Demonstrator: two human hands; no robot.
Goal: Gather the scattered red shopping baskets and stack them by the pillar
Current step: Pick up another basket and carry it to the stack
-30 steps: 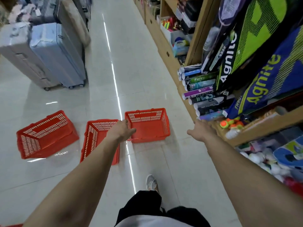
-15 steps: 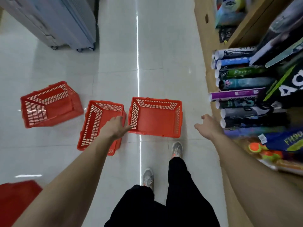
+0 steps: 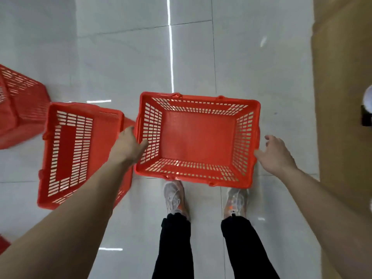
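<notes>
An upright red basket [image 3: 198, 138] sits on the floor right in front of my feet. My left hand [image 3: 128, 144] is at its left rim, thumb against the slotted wall, fingers hidden behind the rim. My right hand [image 3: 276, 154] hovers open just beside its right rim, fingertips near the edge. A second red basket [image 3: 74, 154] lies tipped on its side to the left, partly under my left forearm. A third red basket [image 3: 18, 109] lies tipped at the far left edge.
A wooden shelf base [image 3: 342, 97] runs down the right side. Glossy white floor tiles [image 3: 120, 57] stretch ahead. A bit of another red object [image 3: 3, 243] shows at the lower left edge. My shoes [image 3: 175, 198] stand just behind the upright basket.
I have stepped forward and bent over the upright basket. Both hands have dropped to its left and right rims. The shelf goods have left the view.
</notes>
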